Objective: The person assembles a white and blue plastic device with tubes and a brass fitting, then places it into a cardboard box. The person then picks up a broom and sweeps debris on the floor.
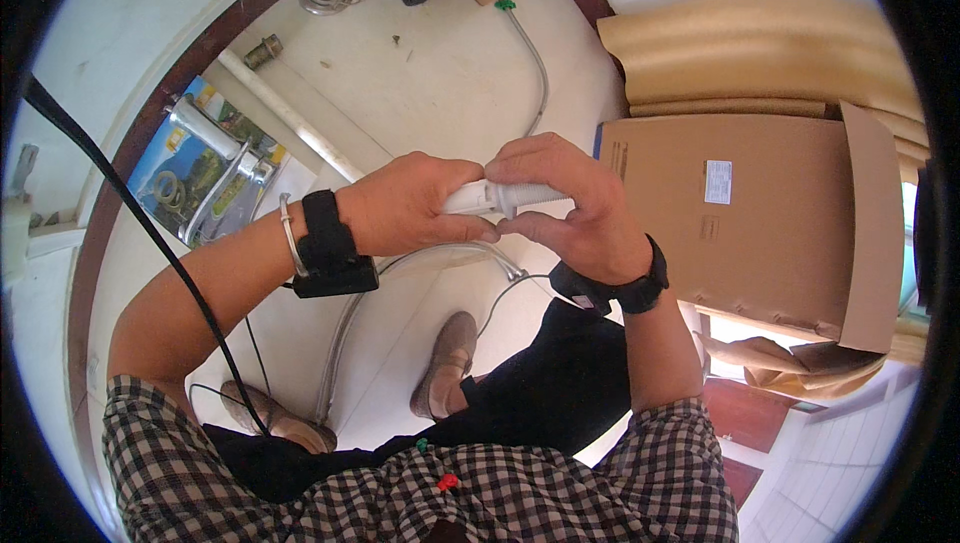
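In front of my body, both hands hold a white plastic pipe fitting point(530, 194) with a ribbed, thread-like section and a wider collar. My left hand point(405, 205) is closed round its smoother left end, thumb along the top. The fingers and thumb of my right hand point(585, 208) grip the ribbed part from above and below. My fingertips nearly meet at the collar and hide some of the fitting. A white pipe point(285, 113) runs diagonally toward my left wrist; whether it joins the fitting, I cannot tell.
Chrome tap parts point(235, 173) lie on a colourful printed sheet point(160, 171) at left. A grey flexible hose point(343, 343) curves near my feet; a thinner hose point(541, 73) with a green end lies farther off. A large cardboard box point(740, 233) stands right. A black cable point(140, 208) crosses the left side.
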A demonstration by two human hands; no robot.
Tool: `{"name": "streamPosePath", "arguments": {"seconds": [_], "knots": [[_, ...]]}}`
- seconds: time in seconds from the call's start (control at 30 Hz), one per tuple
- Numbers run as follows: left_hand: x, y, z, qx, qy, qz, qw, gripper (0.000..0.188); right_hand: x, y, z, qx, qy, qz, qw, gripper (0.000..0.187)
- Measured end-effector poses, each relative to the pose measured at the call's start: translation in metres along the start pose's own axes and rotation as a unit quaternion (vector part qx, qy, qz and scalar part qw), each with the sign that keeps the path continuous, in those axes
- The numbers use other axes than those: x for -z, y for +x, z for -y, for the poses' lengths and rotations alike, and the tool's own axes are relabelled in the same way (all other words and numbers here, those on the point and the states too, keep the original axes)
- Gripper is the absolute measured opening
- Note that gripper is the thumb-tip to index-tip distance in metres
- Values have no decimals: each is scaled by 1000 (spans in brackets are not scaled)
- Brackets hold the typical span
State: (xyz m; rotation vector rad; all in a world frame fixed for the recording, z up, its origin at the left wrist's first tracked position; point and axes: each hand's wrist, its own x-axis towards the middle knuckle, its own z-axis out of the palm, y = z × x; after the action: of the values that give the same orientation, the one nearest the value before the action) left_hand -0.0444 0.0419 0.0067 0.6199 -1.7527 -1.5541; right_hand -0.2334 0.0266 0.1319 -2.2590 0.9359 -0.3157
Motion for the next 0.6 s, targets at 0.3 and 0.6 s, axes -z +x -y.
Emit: {"name": "streamPosePath", "arguments": {"seconds": [0.3,0.6], "knots": [[-15,5,-2,24,-57,40,997,38,4,-15,0,43,-77,28,996,43],[-27,1,-5,32,202,-64,977,34,3,-15,20,-214,-29,32,976,42]]}}
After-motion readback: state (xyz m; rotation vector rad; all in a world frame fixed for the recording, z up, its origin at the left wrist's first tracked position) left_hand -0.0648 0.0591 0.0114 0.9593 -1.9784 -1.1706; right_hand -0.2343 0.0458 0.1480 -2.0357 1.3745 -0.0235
